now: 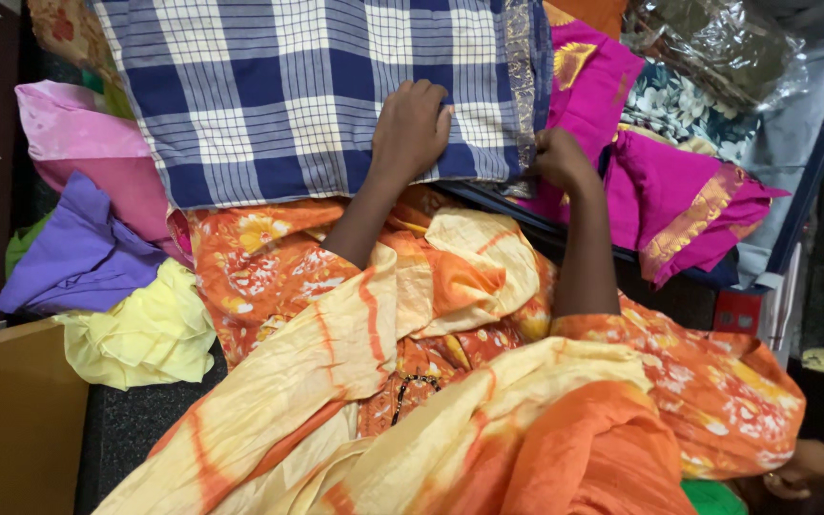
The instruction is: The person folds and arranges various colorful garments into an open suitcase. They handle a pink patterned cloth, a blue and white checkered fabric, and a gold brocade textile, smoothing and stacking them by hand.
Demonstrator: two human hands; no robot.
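1. Checked cloth (317,95), blue and white, lies spread flat on top of the pile, so you've got a smooth face to work on.
2. Your left hand (410,129) rests knuckles-up on it, fingers curled, pinning it rather than grasping.
3. Your right hand (561,160) has its grip pinched on the cloth's gold-trimmed edge, holding it taut.
4. Magenta cloth (660,191) sits just beside; yellow cloth (140,334) lies well apart.
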